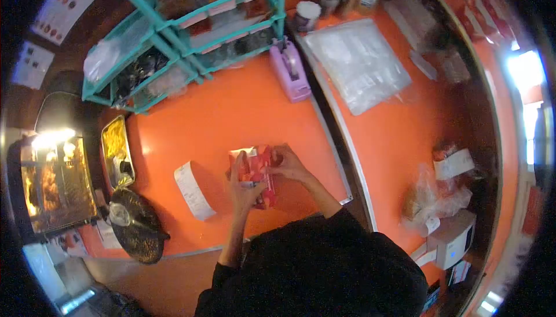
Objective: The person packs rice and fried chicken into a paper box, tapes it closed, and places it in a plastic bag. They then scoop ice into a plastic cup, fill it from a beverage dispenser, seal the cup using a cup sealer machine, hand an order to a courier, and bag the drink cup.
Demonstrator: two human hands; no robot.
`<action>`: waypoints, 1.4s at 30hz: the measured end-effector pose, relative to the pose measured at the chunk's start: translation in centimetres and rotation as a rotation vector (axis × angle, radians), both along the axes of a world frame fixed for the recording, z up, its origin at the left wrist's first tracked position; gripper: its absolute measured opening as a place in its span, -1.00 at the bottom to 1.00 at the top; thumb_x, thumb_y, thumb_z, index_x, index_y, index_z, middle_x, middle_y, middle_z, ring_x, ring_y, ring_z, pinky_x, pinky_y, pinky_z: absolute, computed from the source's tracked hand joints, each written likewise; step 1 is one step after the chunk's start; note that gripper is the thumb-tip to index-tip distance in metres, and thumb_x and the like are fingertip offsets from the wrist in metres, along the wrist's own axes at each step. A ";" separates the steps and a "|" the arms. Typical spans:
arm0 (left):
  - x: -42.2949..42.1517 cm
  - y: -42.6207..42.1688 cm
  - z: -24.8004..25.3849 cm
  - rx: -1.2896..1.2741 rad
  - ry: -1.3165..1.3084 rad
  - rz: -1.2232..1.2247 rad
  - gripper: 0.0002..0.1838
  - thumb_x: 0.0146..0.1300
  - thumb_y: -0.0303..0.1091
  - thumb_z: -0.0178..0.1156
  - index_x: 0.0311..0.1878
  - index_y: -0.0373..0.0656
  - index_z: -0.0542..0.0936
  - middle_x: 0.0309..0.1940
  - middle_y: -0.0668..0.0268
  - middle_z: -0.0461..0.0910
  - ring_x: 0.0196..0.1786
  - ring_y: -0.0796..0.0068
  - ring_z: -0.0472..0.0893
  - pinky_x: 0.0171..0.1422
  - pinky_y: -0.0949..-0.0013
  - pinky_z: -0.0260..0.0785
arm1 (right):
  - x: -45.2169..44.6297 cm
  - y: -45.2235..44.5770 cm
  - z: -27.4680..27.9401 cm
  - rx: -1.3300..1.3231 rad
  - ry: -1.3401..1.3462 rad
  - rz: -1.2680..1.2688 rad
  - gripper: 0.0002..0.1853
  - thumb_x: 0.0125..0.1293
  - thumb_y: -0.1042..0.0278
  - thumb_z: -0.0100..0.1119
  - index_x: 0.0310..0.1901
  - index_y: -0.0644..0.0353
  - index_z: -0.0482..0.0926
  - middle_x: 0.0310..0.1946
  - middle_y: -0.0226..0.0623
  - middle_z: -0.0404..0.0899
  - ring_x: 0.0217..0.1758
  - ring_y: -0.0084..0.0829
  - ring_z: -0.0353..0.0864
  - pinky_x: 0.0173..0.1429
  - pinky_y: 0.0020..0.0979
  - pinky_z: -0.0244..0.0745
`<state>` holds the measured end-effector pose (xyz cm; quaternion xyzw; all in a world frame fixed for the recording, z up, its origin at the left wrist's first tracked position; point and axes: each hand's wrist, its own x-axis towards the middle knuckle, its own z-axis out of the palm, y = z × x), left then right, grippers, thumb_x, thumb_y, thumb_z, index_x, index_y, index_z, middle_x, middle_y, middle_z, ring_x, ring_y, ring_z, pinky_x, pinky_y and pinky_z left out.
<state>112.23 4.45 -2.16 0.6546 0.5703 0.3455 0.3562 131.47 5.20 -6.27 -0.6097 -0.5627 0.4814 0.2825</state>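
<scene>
Over the orange counter, both my hands are at a red printed food package (245, 169) with a pale patch near its top. My left hand (245, 192) grips it from the near left side, thumb and fingers over its face. At the right edge, my right hand (289, 164) has its fingers bent closed on the package. Whether it is a box or a bag I cannot make out. Left of my hands lies a long white paper receipt (193, 190), curled, with faint print.
Teal shelves (200, 36) hold packets at the back. A purple tape dispenser (289, 73) stands beside clear plastic bags (359, 62). On the left are a yellow-filled metal tray (116, 143), a dark basket (139, 230) and a lit food warmer (58, 183). A small printer (453, 241) sits right.
</scene>
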 end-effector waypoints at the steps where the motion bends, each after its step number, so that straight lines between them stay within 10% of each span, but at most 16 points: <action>1: 0.1 0.5 0.3 0.005 -0.010 -0.021 0.02 -0.40 -0.18 0.49 0.33 0.06 0.34 -0.01 0.09 0.47 0.13 0.04 0.37 0.18 0.08 0.28 | 1.0 0.1 0.5 -0.023 0.067 -0.039 -0.51 -0.01 -0.07 0.43 -0.38 0.24 0.50 -0.28 -0.25 0.28 -0.28 -0.38 0.36 -0.27 -0.33 0.33; 3: 0.1 1.6 1.7 0.078 -0.067 -0.202 0.03 -0.44 -0.21 0.48 0.32 0.05 0.34 0.02 0.07 0.44 0.13 0.06 0.37 0.21 0.08 0.27 | 4.8 0.4 1.9 0.430 -0.254 -0.147 -0.52 0.10 -0.03 0.36 -0.22 0.22 0.44 -0.32 -0.33 0.34 -0.32 -0.48 0.37 -0.28 -0.36 0.34; 5: 0.1 2.1 3.5 -0.108 -0.044 -0.252 0.03 -0.48 -0.22 0.47 0.30 0.15 0.36 0.14 0.07 0.34 0.15 0.03 0.35 0.25 0.01 0.22 | 10.9 2.6 2.0 0.392 -0.034 -0.554 -0.78 0.22 0.33 0.19 -0.18 0.20 0.42 -0.48 -0.27 0.40 -0.39 -0.27 0.46 -0.25 -0.34 0.39; 7: 0.0 2.6 3.9 -0.004 0.380 -0.377 0.00 -0.52 -0.21 0.45 0.26 0.28 0.40 0.23 0.07 0.21 0.16 -0.03 0.33 0.27 -0.10 0.16 | 19.0 4.6 6.6 0.812 -0.724 -0.818 -0.93 0.15 0.47 0.15 -0.32 0.20 0.50 -0.35 -0.14 0.54 -0.24 -0.11 0.56 -0.17 -0.26 0.43; 13: -0.9 2.8 3.5 0.071 0.549 -0.581 -0.01 -0.54 -0.15 0.47 0.22 0.39 0.41 0.28 0.08 0.15 0.26 -0.09 0.24 0.28 -0.16 0.11 | 37.2 7.5 3.9 0.650 -0.777 -0.287 -0.83 -0.03 0.37 0.34 -0.39 0.17 0.59 -0.33 -0.28 0.57 -0.21 -0.29 0.54 -0.10 -0.30 0.49; 16: -3.6 2.4 7.8 0.067 0.605 -0.529 0.01 -0.56 -0.11 0.50 0.22 0.40 0.41 0.30 0.08 0.14 0.28 -0.07 0.23 0.28 -0.16 0.10 | 34.2 9.0 6.7 0.367 -0.372 -0.291 -0.85 -0.05 0.51 0.30 -0.39 0.21 0.56 -0.41 -0.30 0.53 -0.35 -0.47 0.51 -0.21 -0.45 0.46; 25: -14.8 7.4 5.3 -0.055 0.811 -0.470 0.03 -0.49 -0.23 0.43 0.29 0.36 0.32 0.27 0.13 0.19 0.27 -0.03 0.25 0.30 -0.08 0.11 | 33.1 11.1 8.8 0.497 -0.592 -0.031 -0.88 0.06 0.56 0.26 -0.43 0.26 0.47 -0.47 -0.43 0.44 -0.39 -0.58 0.39 -0.23 -0.51 0.37; 30: -15.9 6.7 2.8 0.180 0.687 -0.518 -0.04 -0.37 -0.28 0.41 0.29 0.32 0.32 0.33 0.08 0.12 0.32 -0.08 0.21 0.39 -0.16 0.01 | 36.3 12.2 5.7 0.368 -0.242 -0.052 -0.83 0.10 0.51 0.24 -0.49 0.19 0.41 -0.55 -0.48 0.33 -0.47 -0.60 0.28 -0.33 -0.51 0.28; 35: -15.4 3.3 5.2 0.209 0.487 -0.319 -0.20 -0.26 -0.33 0.36 0.22 0.18 0.39 0.33 0.05 0.13 0.34 -0.07 0.21 0.38 -0.09 0.07 | 39.9 14.1 6.8 0.510 -0.581 0.018 -0.83 0.10 0.40 0.27 -0.32 0.27 0.54 -0.53 -0.26 0.55 -0.46 -0.46 0.51 -0.29 -0.39 0.44; 42: -6.1 -4.3 2.4 0.096 -0.093 -0.597 -0.66 0.07 -0.46 0.19 -0.02 -0.13 0.52 -0.07 0.15 0.49 0.08 0.12 0.44 0.22 0.15 0.30 | 37.5 12.7 23.6 0.715 -0.987 -0.295 -0.69 0.39 0.21 -0.03 -0.14 0.34 0.52 -0.31 -0.04 0.54 -0.24 -0.24 0.52 -0.11 -0.26 0.39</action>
